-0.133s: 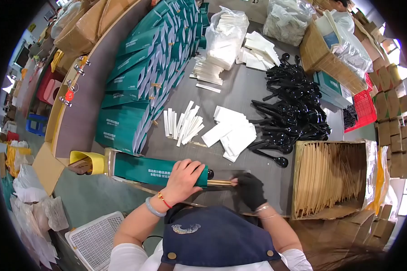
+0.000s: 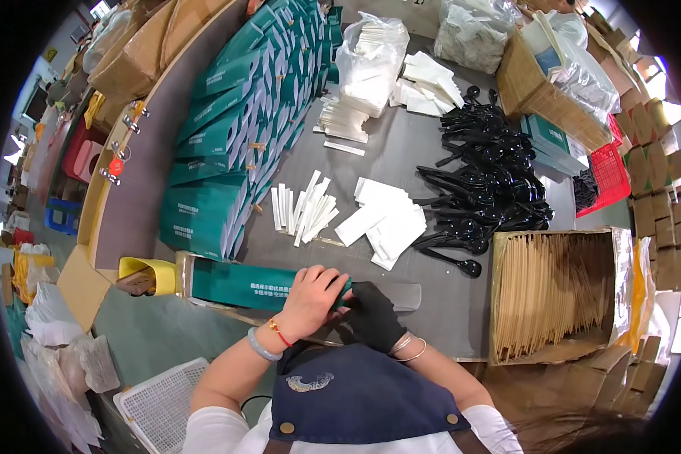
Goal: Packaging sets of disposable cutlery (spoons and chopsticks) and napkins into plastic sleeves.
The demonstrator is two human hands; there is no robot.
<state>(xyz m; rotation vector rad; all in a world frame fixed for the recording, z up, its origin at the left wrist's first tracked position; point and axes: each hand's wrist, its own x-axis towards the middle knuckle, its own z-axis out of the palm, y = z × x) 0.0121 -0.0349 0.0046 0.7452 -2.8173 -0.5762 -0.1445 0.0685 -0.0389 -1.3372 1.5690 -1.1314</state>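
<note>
- The left hand (image 2: 314,299) is curving its bare fingers over the right end of a green sleeve (image 2: 234,284), grasping it along the table's near edge
- The right hand (image 2: 374,316), in a black glove, is bunching its fingers at that same end; whether they are pinching anything is not showing, so I cannot tell
- Doing this well is probably calling for a steady left grip, light enough that the sleeve is not creasing, with the gloved fingers working straight along its length
- On the grey table (image 2: 454,325), white strips (image 2: 306,208) and white packets (image 2: 386,223) are lying ahead of the hands, with black spoons (image 2: 484,181) heaping up to the right
- More green sleeves (image 2: 212,216) are leaning in a row at left
- A cardboard box (image 2: 622,287) is holding wooden sticks (image 2: 548,295) at right
- Beyond the table, a white basket (image 2: 163,405) is sitting at lower left
</note>
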